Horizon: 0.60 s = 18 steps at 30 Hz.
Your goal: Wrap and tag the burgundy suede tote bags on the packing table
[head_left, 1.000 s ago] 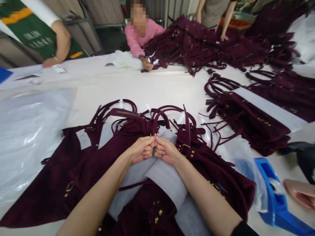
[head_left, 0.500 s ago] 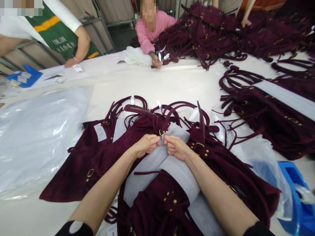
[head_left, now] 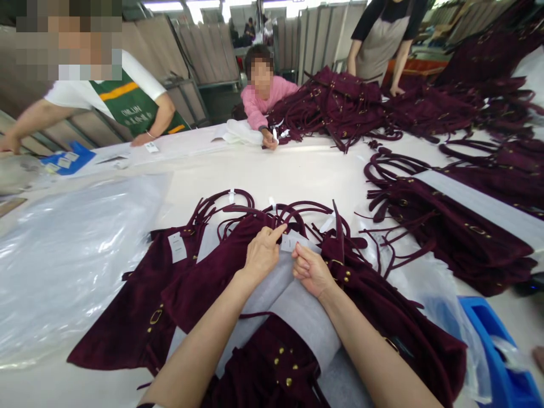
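My right hand (head_left: 312,267) is closed, with a small white paper tag (head_left: 289,241) pinched at its fingertips. Just left of it, my left hand (head_left: 262,250) lies over the top edge of a dark maroon handbag (head_left: 212,266). Its index finger points at the handle base, the other fingers are curled, and whatever they grip is hidden. Beneath my forearms are another maroon handbag (head_left: 272,357) with gold studs and a grey wrapping sheet (head_left: 306,311). To the right lies a further handbag (head_left: 395,300); at left, one handbag (head_left: 140,317) carries a white label (head_left: 177,247).
Clear plastic bags (head_left: 76,255) are stacked at left. A blue bin (head_left: 488,323) stands at right, below more maroon handbags (head_left: 459,209). Across the white table (head_left: 297,170), a heap of handbags (head_left: 335,107) lies near a co-worker in a pink sleeve (head_left: 257,116); two other people stand there.
My hands have drawn slightly apart, and the left index finger now reaches up to the handle base. More of the white tag shows. The camera has tilted up, showing more of the room.
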Tool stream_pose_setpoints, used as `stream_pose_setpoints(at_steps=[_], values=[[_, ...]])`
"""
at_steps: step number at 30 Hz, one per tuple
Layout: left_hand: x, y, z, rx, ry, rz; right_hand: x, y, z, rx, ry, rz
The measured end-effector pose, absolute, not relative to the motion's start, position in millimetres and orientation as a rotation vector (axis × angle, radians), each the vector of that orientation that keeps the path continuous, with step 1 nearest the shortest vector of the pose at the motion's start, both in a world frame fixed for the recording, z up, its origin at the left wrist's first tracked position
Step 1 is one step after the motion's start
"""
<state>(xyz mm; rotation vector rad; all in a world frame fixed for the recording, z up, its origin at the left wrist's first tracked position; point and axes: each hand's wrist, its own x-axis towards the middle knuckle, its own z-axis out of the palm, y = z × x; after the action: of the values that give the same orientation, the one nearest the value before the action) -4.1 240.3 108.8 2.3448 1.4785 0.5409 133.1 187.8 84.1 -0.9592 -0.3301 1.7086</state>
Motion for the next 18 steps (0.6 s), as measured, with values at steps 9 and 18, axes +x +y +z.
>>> stream_pose_setpoints(at_steps=[9, 18], values=[[14, 232, 103, 2.710, 1.519, 0.288, 135, 175, 95, -0.963, -0.411, 1.665], [-16, 181, 150, 2.688, 1.204, 0.718, 145, 125, 166, -0.985, -0.786, 1.712]])
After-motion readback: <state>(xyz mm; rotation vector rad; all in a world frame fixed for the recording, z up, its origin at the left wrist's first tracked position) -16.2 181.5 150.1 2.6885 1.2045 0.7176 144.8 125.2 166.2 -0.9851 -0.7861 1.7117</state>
